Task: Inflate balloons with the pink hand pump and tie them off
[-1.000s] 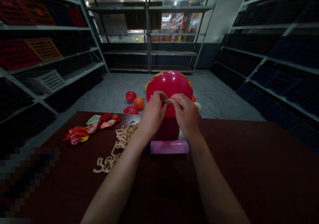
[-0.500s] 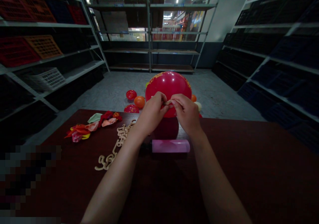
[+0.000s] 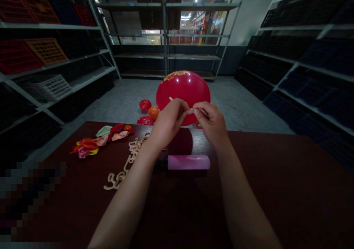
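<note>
A large, inflated red balloon [image 3: 182, 88] with yellow print sits just beyond my hands, above the far table edge. My left hand [image 3: 173, 120] is closed in a pinch in front of it, with a thin pale end sticking up past its knuckles. Meeting it at the fingertips, my right hand [image 3: 211, 123] pinches too. A short beige strip [image 3: 191, 110] runs between both sets of fingers. My fingers hide the balloon's neck. Below the hands lies a pink-purple balloon pump [image 3: 188, 162]. Left of it is a pile of curly beige bands [image 3: 132, 154].
Limp, uninflated balloons [image 3: 95, 142] lie at the left of the dark table [image 3: 265, 175]. Past its far edge, red balloons [image 3: 145, 105] and an orange balloon [image 3: 153, 112] rest on the floor. Shelves with crates [image 3: 45, 51] flank both sides; a metal rack [image 3: 166, 56] stands behind.
The red balloon has shifted slightly up and left. My hands stay together, a little higher, with the right one slightly further right. A pale end now shows above my left hand.
</note>
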Tool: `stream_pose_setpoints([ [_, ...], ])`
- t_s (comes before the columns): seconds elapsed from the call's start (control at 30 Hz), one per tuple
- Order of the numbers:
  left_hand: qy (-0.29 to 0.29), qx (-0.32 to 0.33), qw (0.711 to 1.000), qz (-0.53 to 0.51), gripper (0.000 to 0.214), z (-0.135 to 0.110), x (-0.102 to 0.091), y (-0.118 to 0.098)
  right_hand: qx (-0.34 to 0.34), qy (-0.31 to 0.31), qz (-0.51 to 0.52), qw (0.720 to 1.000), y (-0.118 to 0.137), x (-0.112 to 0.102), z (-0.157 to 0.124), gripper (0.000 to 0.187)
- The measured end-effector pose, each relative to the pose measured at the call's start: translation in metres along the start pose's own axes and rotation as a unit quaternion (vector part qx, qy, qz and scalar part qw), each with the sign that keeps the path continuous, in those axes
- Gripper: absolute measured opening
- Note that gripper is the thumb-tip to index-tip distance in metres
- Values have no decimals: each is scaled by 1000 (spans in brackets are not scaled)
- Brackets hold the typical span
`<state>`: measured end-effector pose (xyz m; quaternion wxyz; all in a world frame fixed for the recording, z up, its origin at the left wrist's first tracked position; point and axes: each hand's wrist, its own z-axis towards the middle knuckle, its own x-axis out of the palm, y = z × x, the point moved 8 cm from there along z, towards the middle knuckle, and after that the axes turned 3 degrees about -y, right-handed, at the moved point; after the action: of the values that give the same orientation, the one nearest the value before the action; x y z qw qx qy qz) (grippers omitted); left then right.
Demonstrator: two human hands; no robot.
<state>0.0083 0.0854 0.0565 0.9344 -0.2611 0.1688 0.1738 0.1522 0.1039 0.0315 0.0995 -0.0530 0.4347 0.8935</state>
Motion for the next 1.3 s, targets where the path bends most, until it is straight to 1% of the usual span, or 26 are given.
stream_pose_setpoints([
  [0.07,-30,38,999,1,7,-2,-4,-7,21,4,17,1000,0,2,-1,20],
  [0.1,-47,47,998,3,7,-3,-6,-9,31,8,20,999,0,4,-1,20],
  [0.17,-84,35,996,-2,7,-5,-11,-8,42,13,12,999,3,8,-3,22],
  [0.3,-148,-55,986,-50,11,-9,-17,10,28,4,-63,998,14,14,-6,24],
  [0.4,-183,-115,973,-76,14,-11,-17,26,27,-6,-138,990,21,19,-9,26],
  [0.53,-227,-177,951,-110,15,-16,-21,43,23,-20,-243,969,31,27,-14,26],
  [0.7,-250,-234,927,-153,17,-20,-24,56,8,-18,-330,944,41,37,-19,26],
  [0.8,-275,-270,905,-184,20,-23,-26,63,4,-18,-366,931,42,41,-22,25],
  [0.93,-309,-315,863,-244,30,-27,-26,75,0,1,-386,923,40,52,-25,23],
  [1.07,-310,-349,824,-320,42,-30,-13,84,6,12,-390,921,37,55,-26,23],
  [1.13,-301,-345,820,-343,43,-29,-6,83,19,6,-381,924,34,51,-26,23],
  [1.2,-283,-324,831,-353,40,-26,1,77,38,0,-354,934,31,46,-25,24],
  [1.3,-241,-289,865,-331,31,-20,9,64,72,-13,-303,950,28,36,-22,25],
])
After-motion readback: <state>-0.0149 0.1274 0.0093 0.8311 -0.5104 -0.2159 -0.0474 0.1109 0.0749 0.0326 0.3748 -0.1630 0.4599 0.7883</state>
